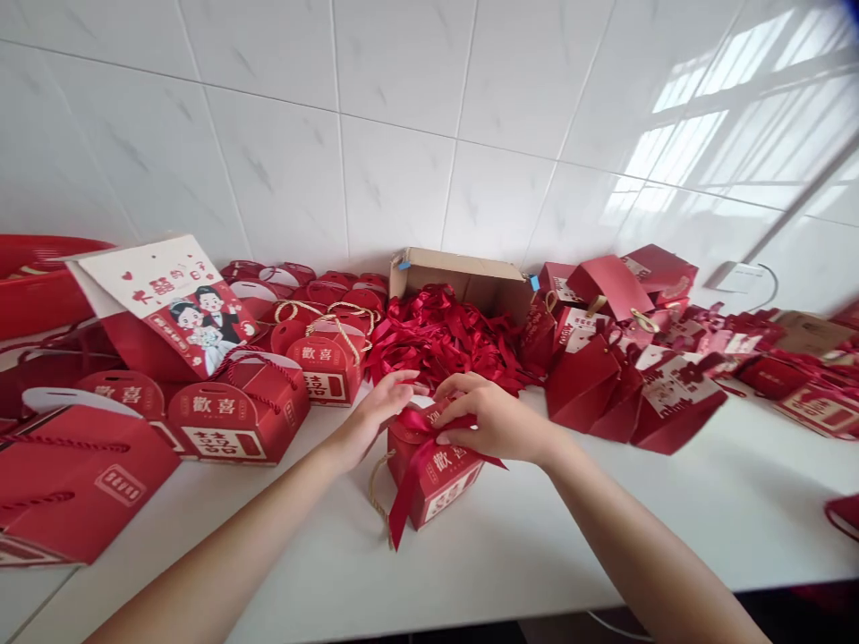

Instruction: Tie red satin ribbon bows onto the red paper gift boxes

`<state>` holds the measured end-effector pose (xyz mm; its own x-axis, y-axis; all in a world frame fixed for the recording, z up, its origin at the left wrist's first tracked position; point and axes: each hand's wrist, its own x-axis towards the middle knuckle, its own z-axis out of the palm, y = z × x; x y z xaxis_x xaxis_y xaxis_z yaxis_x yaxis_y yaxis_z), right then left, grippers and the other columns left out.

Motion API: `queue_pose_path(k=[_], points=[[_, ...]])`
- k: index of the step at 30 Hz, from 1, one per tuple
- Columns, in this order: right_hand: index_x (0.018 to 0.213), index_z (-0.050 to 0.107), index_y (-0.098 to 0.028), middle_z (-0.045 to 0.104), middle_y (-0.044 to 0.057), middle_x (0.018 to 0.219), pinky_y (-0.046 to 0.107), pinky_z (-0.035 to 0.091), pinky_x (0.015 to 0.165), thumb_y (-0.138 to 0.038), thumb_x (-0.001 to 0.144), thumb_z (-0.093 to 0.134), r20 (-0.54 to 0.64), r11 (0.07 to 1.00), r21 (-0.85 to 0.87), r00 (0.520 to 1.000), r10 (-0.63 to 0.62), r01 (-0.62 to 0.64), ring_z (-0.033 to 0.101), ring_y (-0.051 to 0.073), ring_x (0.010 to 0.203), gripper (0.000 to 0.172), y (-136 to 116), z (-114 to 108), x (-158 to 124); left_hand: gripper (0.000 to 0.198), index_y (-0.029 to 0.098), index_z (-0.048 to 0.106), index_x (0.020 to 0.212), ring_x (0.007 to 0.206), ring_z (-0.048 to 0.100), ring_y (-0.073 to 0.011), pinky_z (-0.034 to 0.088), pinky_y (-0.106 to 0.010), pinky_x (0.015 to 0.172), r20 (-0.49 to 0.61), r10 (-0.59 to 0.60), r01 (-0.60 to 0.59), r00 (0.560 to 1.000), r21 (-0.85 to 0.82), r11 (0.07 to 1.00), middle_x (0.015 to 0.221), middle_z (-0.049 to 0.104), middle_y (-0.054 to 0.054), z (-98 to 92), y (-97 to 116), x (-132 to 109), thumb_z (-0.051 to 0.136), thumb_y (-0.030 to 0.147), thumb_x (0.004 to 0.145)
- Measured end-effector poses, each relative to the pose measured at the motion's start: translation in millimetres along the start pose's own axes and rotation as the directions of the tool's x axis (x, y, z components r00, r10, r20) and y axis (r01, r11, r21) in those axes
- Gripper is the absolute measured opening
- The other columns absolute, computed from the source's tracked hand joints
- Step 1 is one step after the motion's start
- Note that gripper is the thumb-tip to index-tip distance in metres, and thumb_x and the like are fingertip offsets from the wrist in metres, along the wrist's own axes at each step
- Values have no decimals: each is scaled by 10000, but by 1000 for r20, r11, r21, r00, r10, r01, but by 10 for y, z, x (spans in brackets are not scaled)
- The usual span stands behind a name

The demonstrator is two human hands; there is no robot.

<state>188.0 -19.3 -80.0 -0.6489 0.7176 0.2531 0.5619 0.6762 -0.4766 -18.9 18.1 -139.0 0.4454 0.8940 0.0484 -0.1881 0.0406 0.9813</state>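
A small red gift box with gold characters stands on the white table in front of me, turned at an angle. Tied at its top is a shiny red ribbon, one tail hanging down the front corner and another sticking out to the right. My right hand curls over the top with thumb and fingers closed on the ribbon. At the box's upper left, my left hand has its fingers stretched out, close to the top edge. A twisted gold cord hangs beside the box's left side.
Behind is an open cardboard carton, with red ribbons heaped in front of it. Several red boxes crowd the left, near a red basin. More red gift bags stand right. A tiled wall backs the table.
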Motion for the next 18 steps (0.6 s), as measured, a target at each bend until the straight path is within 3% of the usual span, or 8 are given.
queue_pose_path(k=[6, 12, 15, 18], points=[[873, 749, -199, 646, 57, 1007, 286, 508, 852, -164, 760, 699, -75, 996, 25, 994, 83, -82, 610, 177, 957, 128, -21, -130, -305, 476, 213, 515, 1132, 872, 631, -192, 469, -299, 754, -36, -52, 53, 998, 49, 997, 1105, 623, -71, -23, -49, 67, 617, 516, 779], [891, 735, -198, 627, 77, 1053, 292, 505, 831, -190, 794, 644, -155, 971, 1, 959, 236, -238, 614, 181, 944, 133, 81, -505, -1110, 480, 232, 463, 1185, 934, 607, -186, 457, -291, 786, -10, -94, 94, 996, 176, 980, 1173, 586, -72, -18, -53, 100, 555, 537, 826], [859, 722, -201, 638, 71, 1018, 288, 500, 804, -228, 814, 604, -197, 918, -25, 902, 384, -396, 619, 181, 916, 129, 191, -709, -1636, 512, 238, 443, 1195, 956, 594, -196, 452, -308, 810, -19, -116, 117, 993, 260, 959, 1202, 563, -81, -30, -65, 118, 537, 574, 820], [838, 701, -196, 658, 79, 967, 311, 499, 778, -323, 803, 589, -306, 799, -57, 772, 557, -599, 625, 204, 862, 173, 361, -876, -2156, 523, 246, 441, 1184, 971, 594, -208, 450, -321, 819, -12, -139, 136, 990, 302, 944, 1218, 557, -88, -58, -97, 137, 550, 588, 803]])
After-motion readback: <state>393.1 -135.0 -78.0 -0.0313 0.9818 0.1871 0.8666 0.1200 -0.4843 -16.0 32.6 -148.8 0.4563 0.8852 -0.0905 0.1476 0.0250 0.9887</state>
